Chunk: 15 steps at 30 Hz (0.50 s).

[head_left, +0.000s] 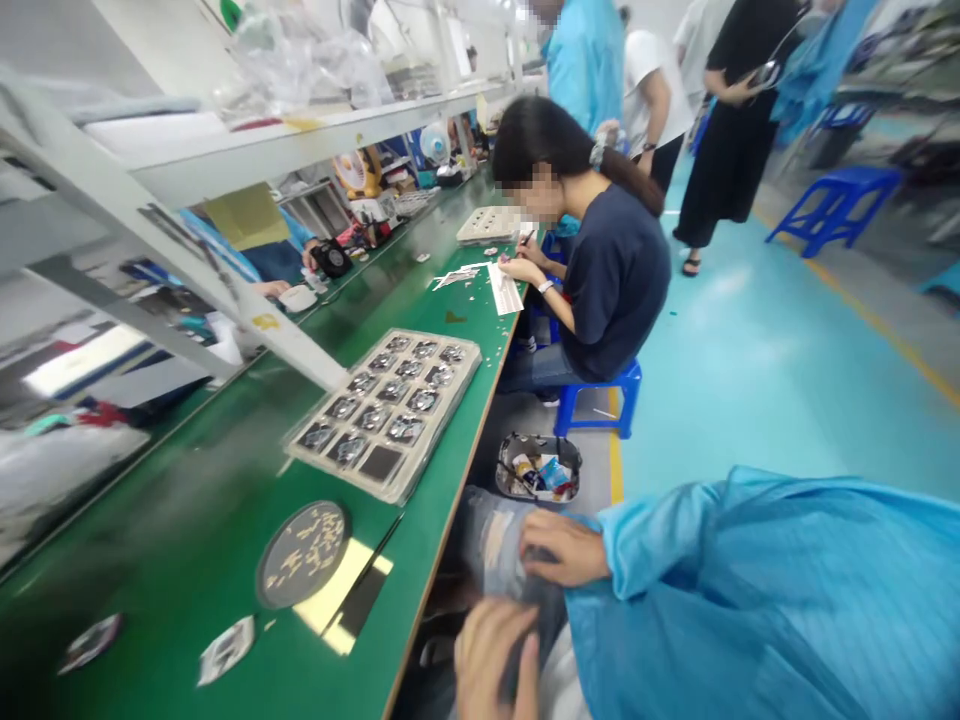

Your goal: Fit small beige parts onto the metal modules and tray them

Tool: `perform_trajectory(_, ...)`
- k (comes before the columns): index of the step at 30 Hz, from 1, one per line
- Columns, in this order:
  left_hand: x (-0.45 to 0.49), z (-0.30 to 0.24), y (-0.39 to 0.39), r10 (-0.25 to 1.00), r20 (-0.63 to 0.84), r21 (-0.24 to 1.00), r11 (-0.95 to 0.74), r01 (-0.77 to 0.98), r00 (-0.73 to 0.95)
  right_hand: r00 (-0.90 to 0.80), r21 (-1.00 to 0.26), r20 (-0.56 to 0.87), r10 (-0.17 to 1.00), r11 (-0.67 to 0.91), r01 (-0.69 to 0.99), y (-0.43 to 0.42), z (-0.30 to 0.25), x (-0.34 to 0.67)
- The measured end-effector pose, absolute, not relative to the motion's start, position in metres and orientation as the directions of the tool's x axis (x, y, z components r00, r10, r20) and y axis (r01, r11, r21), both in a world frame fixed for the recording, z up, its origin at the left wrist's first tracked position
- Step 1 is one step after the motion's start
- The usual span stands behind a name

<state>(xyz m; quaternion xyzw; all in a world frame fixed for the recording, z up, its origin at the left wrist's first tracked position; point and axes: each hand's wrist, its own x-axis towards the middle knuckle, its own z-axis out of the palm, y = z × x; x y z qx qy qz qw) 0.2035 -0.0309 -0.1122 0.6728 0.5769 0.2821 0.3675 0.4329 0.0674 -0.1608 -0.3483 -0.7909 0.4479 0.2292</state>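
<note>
My right hand point(564, 548) lies over the knee of my torn jeans point(499, 535), fingers spread, with a dark patch between them. Closer to me, my left hand point(491, 655) is smeared by motion; something dark shows between its thumb and fingers, and I cannot make out whether it is held. Both hands are off the green table point(337, 640). On it sit a dark round disc point(304, 555) with pale handwriting, a yellow sheet point(341, 640) with a dark rectangle, and a thin dark stick-like tool point(375, 555) across the sheet. Two small flat pieces point(226, 650) lie at the left.
A compartment tray point(405, 480) of dark square parts stands near the table edge. Beyond it, a seated person point(619, 270) handles something small over white sheets point(504, 290). A shelf frame point(247, 290) rises at left. A waste basket point(538, 468) and blue stools point(844, 205) stand on the floor.
</note>
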Motion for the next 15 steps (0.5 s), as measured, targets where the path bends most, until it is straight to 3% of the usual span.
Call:
perform_trajectory(3, 0.242, -0.151, 0.012, 0.966, 0.062, 0.789, -0.202, 0.58, 0.252, -0.487, -0.853, -0.116, 0.866, 0.165, 0.495, 0.033, -0.182, 0.5)
perform_trajectory(7, 0.268, -0.192, 0.059, 0.924, -0.018, 0.722, -0.253, 0.644, 0.382, -0.392, -0.856, -0.284, 0.875, -0.047, 0.515, -0.002, -0.184, 0.542)
perform_trajectory(11, 0.261, -0.197, 0.068, 0.946, 0.0, 0.615, -0.255, 0.746, 0.324, -0.374, -0.856, -0.435, 0.819, -0.247, 0.455, -0.011, -0.173, 0.554)
perform_trajectory(15, 0.256, -0.177, 0.064, 0.978, 0.009, 0.586, -0.174, 0.791, 0.209, -0.444, -0.83, -0.554, 0.704, -0.43, 0.354, -0.006, -0.157, 0.557)
